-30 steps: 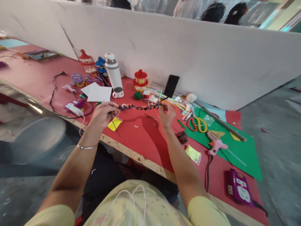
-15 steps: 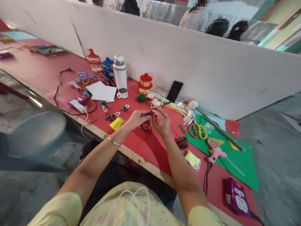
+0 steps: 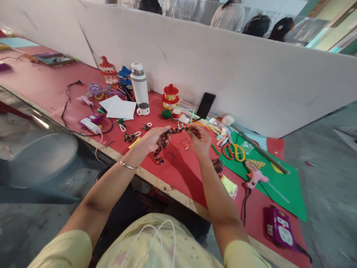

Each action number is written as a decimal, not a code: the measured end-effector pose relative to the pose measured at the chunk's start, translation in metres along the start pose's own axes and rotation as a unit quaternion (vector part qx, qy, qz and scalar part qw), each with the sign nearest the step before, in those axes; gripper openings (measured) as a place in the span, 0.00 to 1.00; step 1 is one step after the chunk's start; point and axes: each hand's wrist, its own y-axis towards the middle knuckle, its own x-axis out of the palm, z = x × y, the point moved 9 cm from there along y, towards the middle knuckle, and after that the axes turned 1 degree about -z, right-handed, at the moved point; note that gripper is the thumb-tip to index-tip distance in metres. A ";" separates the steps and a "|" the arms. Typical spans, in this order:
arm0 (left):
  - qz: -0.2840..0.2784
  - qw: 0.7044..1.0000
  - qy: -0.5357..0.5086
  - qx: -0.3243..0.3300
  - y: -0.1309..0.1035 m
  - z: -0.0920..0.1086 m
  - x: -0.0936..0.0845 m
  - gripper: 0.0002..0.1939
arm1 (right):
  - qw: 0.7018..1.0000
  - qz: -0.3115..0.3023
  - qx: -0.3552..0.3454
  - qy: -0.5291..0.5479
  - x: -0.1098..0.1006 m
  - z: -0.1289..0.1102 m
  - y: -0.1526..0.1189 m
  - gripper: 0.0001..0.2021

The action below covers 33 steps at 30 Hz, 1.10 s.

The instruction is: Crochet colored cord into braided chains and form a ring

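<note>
A dark multicoloured crocheted yarn strip (image 3: pixel 160 153) is stretched between my hands above the red table. My left hand (image 3: pixel 155 139) is closed around the strip, and one end hangs below it, curling near the tabletop. My right hand (image 3: pixel 201 138) pinches the other end. Beneath the strip, between the hands, a thin beaded loop (image 3: pixel 186 144) lies on the table. A ball of similar yarn (image 3: pixel 217 165) rests beside my right wrist. Left of my left hand are small yarn pieces with white bead loops (image 3: pixel 128 137) and a partly hidden yellow packet (image 3: pixel 134 143).
A white flask (image 3: pixel 140 89), red lantern ornament (image 3: pixel 170 95) and phone (image 3: pixel 205 105) stand along the partition. Scissors (image 3: pixel 239 152) and a pink glue gun (image 3: pixel 255 176) lie on green sheet at right. A purple power box (image 3: pixel 281 229) sits front right; a grey stool (image 3: pixel 44 158) stands left.
My hands have moved apart. The yarn strip, bunched between my fingers before, is now drawn out in a line, and the beaded loop below has come into view.
</note>
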 end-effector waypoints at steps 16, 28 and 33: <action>-0.050 0.997 0.058 -0.019 -0.014 0.006 0.006 0.11 | 0.993 -0.055 0.107 0.014 -0.015 0.030 0.012 0.34; 0.120 0.971 -0.131 0.159 -0.016 0.035 -0.001 0.30 | 0.958 -0.204 0.175 0.099 0.073 0.029 -0.048 0.32; 0.153 0.944 -0.153 0.248 -0.023 0.051 -0.020 0.21 | 0.911 -0.248 0.298 0.144 0.077 0.035 -0.067 0.19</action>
